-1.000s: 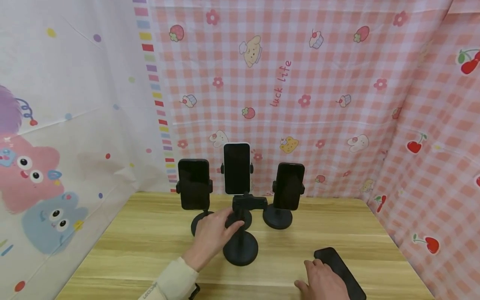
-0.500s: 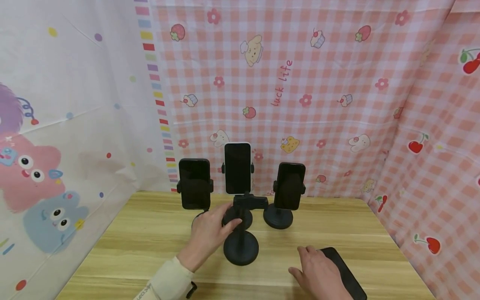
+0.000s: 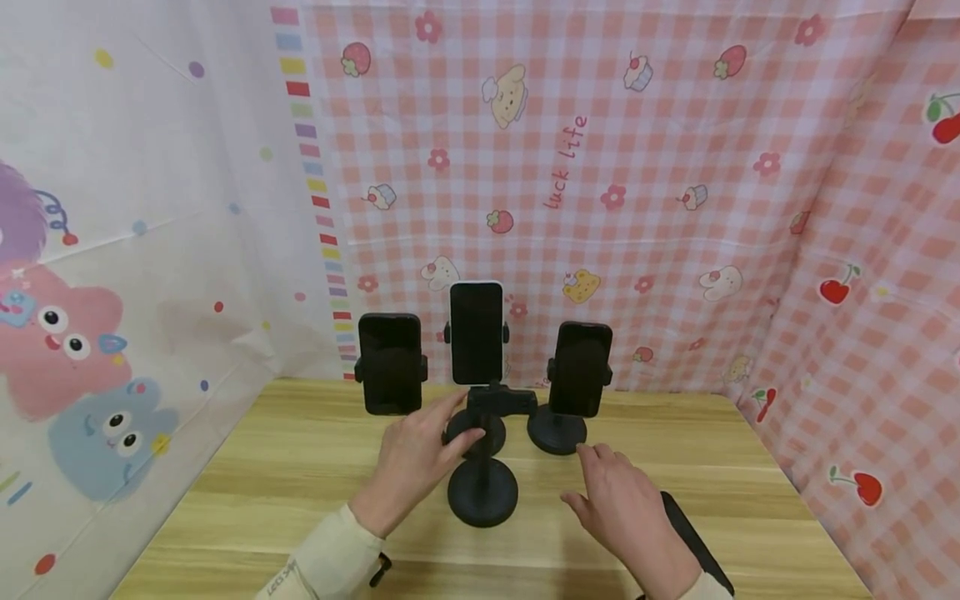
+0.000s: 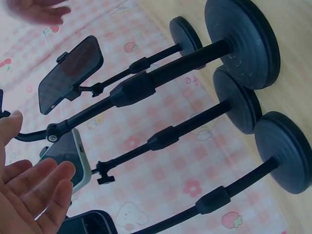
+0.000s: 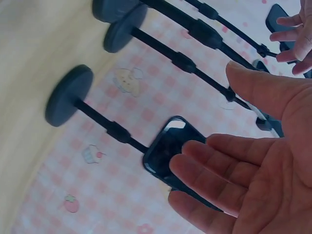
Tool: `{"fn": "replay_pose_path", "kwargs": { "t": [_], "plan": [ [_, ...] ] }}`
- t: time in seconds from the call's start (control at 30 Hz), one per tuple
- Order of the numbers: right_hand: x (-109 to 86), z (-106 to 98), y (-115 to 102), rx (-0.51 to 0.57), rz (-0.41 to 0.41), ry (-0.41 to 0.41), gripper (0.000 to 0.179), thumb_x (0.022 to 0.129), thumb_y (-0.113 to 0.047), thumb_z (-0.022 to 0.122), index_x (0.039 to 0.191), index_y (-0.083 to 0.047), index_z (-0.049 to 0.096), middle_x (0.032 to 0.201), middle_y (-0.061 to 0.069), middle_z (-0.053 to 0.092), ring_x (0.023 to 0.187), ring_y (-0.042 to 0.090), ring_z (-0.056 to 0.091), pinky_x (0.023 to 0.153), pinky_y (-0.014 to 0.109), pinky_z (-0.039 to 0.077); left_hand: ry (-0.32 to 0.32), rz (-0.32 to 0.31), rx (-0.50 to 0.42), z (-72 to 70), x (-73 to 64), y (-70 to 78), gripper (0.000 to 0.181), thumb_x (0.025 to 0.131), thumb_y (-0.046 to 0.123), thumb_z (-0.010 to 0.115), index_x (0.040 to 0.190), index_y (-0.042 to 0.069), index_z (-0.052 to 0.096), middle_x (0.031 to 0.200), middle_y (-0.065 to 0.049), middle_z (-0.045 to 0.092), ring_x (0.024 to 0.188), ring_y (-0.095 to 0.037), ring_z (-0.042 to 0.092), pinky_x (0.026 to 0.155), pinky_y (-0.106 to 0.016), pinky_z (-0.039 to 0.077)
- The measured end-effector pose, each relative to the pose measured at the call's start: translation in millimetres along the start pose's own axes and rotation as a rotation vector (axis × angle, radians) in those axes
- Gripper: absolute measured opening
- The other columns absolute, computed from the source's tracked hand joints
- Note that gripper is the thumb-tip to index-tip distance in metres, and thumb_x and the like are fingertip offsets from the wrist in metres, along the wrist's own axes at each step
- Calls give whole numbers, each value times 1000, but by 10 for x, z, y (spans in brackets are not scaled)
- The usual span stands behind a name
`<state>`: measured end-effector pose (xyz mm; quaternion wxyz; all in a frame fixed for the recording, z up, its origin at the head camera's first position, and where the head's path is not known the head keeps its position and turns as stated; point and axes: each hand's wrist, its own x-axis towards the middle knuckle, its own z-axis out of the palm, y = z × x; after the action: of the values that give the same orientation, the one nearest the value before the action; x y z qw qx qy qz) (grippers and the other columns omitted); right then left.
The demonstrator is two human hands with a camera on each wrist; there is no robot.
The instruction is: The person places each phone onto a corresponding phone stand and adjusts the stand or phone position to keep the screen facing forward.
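In the head view, an unloaded black phone stand rises in front of three others, its clamp at the top. Just left of that clamp is my left hand, thumb and fingers apart; whether it touches the stand I cannot tell. The left wrist view shows those fingers loosely extended, holding nothing. My right hand hovers over the table with relaxed fingers, also bare of any object in the right wrist view. Partly hidden behind it, a dark phone lies on the tabletop.
Behind stand three more stands bearing phones: a black phone at left, a white-edged phone in the middle, another black phone at right. Patterned cloth hangs around the wooden table.
My right hand has moved away from the lying phone, up and leftward toward the front stand, covering more of that phone. My left hand stays beside the clamp with only a slight shift.
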<state>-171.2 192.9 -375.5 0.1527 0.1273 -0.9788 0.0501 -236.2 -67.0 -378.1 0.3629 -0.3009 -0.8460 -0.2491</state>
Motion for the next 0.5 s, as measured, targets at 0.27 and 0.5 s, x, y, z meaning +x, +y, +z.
{"fn": "replay_pose_path", "kwargs": {
  "t": [0.27, 0.5],
  "plan": [
    [253, -231, -86, 11, -58, 109, 69, 79, -36, 85, 128, 4, 58, 115, 20, 64, 95, 33, 67, 73, 44, 56, 15, 47, -1, -87, 96, 60, 60, 81, 34, 83, 130, 5, 63, 109, -7, 73, 64, -11, 65, 52, -23, 49],
    [435, -400, -208, 30, -125, 179, 77, 80, -36, 84, 138, 3, 52, 124, 19, 61, 103, 32, 64, 81, 45, 55, 19, 105, 12, -134, 169, 85, 62, 82, 36, 82, 131, 5, 62, 116, -9, 71, 61, -10, 64, 53, -23, 50]
  ]
}}
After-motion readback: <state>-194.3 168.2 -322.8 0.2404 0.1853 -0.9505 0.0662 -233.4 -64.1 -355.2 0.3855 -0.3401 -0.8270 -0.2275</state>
